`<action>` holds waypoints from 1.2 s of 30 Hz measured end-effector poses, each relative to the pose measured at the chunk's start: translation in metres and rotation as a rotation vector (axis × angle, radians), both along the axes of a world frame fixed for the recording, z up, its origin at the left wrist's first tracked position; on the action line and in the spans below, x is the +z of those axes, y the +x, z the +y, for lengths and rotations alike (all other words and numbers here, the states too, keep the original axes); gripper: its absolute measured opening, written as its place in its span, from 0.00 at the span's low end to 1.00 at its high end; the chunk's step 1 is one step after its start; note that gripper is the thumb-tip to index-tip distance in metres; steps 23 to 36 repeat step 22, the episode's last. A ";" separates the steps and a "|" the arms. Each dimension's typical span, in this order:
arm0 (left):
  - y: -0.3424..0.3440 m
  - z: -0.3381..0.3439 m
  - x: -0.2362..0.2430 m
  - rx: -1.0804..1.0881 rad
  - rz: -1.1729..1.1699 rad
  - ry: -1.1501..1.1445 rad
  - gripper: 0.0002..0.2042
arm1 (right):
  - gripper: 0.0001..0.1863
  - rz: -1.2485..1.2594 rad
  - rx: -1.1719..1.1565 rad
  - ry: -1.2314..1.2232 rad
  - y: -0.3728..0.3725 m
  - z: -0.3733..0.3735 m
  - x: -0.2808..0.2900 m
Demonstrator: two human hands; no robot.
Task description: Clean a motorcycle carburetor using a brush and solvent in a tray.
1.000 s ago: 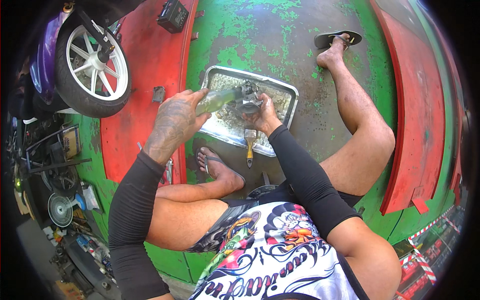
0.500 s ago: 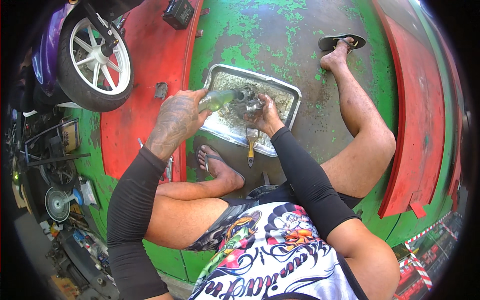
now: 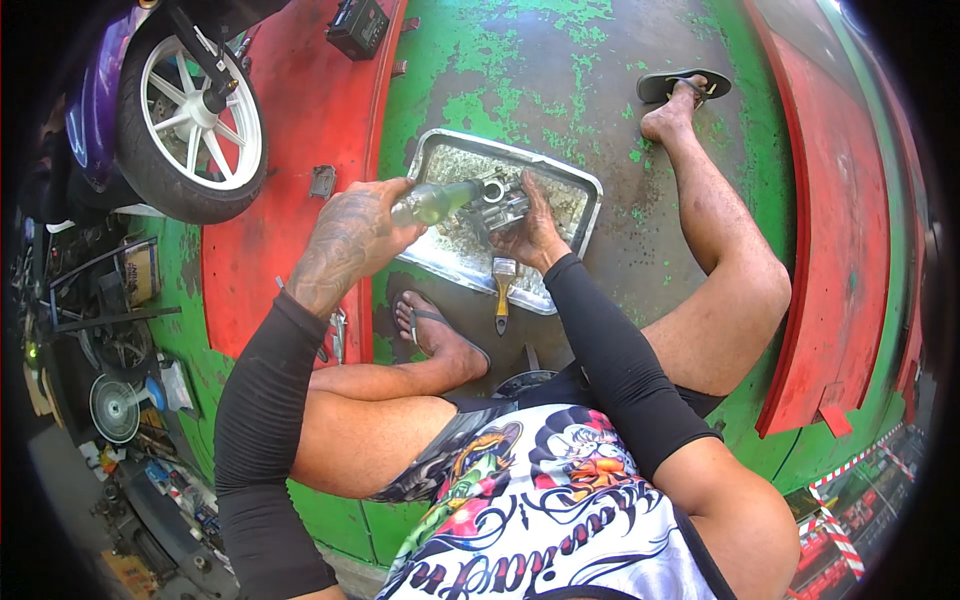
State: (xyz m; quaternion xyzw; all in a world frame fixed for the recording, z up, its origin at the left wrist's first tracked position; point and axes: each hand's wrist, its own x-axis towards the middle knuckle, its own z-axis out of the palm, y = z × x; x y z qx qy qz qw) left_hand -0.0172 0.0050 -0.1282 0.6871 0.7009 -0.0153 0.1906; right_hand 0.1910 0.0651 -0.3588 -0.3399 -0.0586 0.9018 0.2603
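My left hand (image 3: 362, 228) is wrapped round a green glass bottle (image 3: 437, 204), held tilted on its side with its neck toward the right. Pale liquid shows through the glass. In my right hand (image 3: 537, 235) is a greyish metal engine part (image 3: 506, 209) with a round port, fingers along its far right side. The bottle's neck reaches the left edge of this part, close by the port; whether they touch I cannot tell. Both are above a shallow metal tray (image 3: 594, 190) whose bottom is wet and grimy. A paintbrush (image 3: 502, 296) with a yellow-and-black handle rests across the tray's near rim.
A red raised ramp (image 3: 300, 110) runs along the left, carrying a motorcycle wheel (image 3: 190, 120), a black battery (image 3: 357, 28) and a small dark part (image 3: 322, 181). Metal tools (image 3: 338, 335) lie by its near edge. Another red ramp (image 3: 835, 230) stands at the right, beyond my leg.
The metal part has turned in my right hand, so its round port now shows more plainly. My left hand and the bottle have shifted slightly left.
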 end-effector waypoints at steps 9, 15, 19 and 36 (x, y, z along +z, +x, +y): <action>-0.030 -0.018 -0.087 0.093 -0.215 -0.301 0.34 | 0.36 -0.076 -0.027 0.021 0.006 0.005 0.009; -0.051 -0.036 -0.145 0.289 -0.568 -0.093 0.39 | 0.28 0.048 -0.067 0.105 -0.001 0.010 0.020; -0.064 -0.055 -0.158 0.447 -0.813 0.164 0.36 | 0.28 -0.074 -0.071 0.113 0.001 0.015 0.014; -0.092 -0.067 -0.130 0.624 -0.758 0.159 0.42 | 0.38 -0.005 0.004 0.155 0.010 0.023 -0.004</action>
